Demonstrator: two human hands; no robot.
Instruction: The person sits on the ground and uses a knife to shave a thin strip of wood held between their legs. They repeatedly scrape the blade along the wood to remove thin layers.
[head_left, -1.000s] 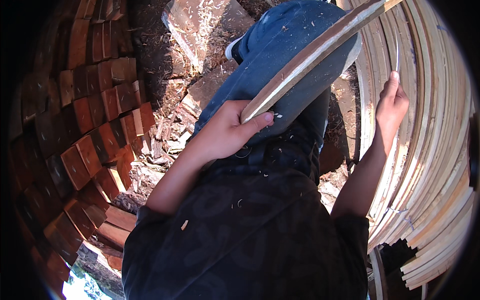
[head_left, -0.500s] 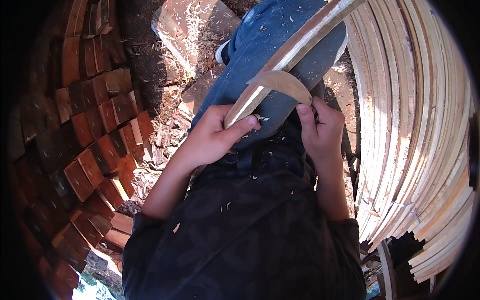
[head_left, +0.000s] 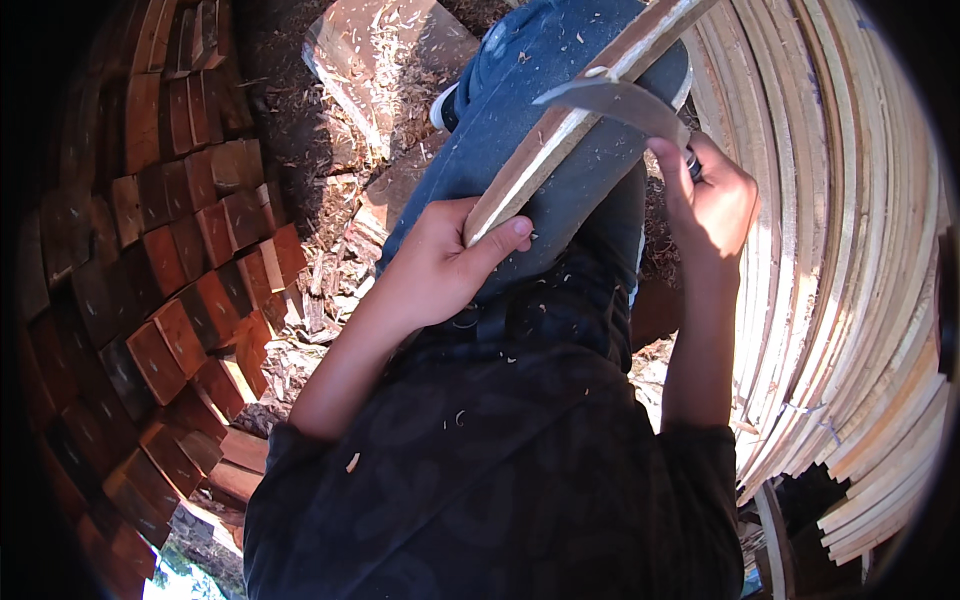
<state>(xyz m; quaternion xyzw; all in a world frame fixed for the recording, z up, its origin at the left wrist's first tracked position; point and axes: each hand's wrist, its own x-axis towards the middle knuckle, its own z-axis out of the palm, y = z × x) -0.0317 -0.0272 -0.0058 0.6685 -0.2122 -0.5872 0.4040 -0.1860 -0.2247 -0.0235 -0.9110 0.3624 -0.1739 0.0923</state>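
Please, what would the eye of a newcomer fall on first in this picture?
Probably first on the curved knife in the right hand, its blade crossing the long wooden strip whose near end the left hand holds over the blue jeans. Next, perhaps, on the many pale strips stacked along the right side, and the reddish-brown wood blocks piled at the left.

No readable text, label, brand, number or sign on anything in view.
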